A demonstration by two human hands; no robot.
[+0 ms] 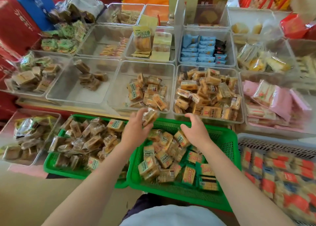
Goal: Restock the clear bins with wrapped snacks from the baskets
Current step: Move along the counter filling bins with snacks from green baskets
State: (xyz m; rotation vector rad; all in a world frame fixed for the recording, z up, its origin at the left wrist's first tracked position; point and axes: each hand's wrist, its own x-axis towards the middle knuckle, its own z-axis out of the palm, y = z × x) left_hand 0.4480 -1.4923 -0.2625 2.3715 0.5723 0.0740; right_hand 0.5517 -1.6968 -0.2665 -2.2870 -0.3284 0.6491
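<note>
- Over the far rim of the green basket [229,145] in front of me, my left hand [135,128] has its fingers curled round a clear-wrapped snack [149,117], maybe more than one, it's blurry so I can't really tell.
- That snack is up in the air, right at the near edge of the clear bin [118,82] just beyond the basket.
- My right hand [196,130] is next to it holding nothing, fingers loose and spread, hovering above the basket's far rim.
- Under both hands the basket has a heap of yellow-brown wrapped snacks [159,164], plus some green-wrapped ones [189,172] toward the right side.
- The bin past my left hand is only partly filled, a small pile of the same yellow-brown packs [147,92] bunched at its right side.
- The bin beside it on the right [241,95] is loaded with similar packs.
- On my left sits a second green basket [51,166] full of brownish clear-wrapped pieces; the first basket overlaps its right edge.
- Further left is a clear bin with a few brown pieces [89,78].
- On my right there's a grey basket [273,140] with red-labelled packs, pretty blurred.
- Further back there are more clear bins: blue packs [198,49], pink packs [280,99], green packs [63,37].
</note>
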